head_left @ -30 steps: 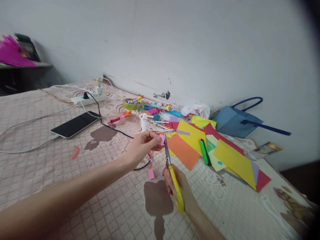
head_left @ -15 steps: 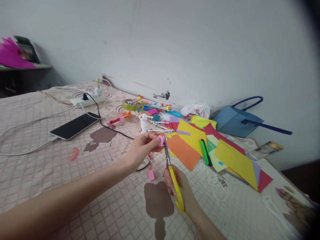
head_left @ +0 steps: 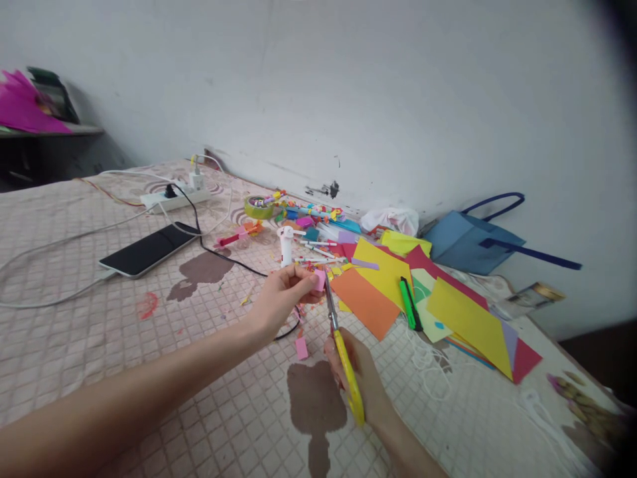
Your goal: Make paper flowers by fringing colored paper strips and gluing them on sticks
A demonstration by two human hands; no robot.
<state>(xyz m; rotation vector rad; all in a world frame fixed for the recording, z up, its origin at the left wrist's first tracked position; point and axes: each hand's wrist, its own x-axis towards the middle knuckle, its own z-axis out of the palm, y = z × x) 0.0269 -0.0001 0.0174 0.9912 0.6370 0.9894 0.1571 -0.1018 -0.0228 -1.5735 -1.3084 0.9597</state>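
Between the thumb and fingers of my left hand (head_left: 286, 292) is a small piece of pink paper (head_left: 319, 280). My right hand (head_left: 355, 362) grips a pair of scissors (head_left: 347, 375) with yellow handles, its blades pointing up and away from me. The blade tips are at the right edge of the pink paper; whether they touch it I cannot tell. A second pink paper piece (head_left: 301, 348) lies on the patterned cloth below my hands. Just beyond my left hand stands a white glue gun (head_left: 285, 245), and small paper scraps lie scattered under my fingers.
Coloured paper sheets (head_left: 365, 302), a green box cutter (head_left: 409, 305) and loose white string (head_left: 428, 365) lie to the right. Behind are a tape roll (head_left: 258, 208) and a blue bag (head_left: 468, 242). A phone (head_left: 149, 250) and a power strip (head_left: 176, 199) with cables lie left.
The scissors have shifted slightly left, their blades closer together beside the pink paper. My left hand stays nearly still, holding the same piece.
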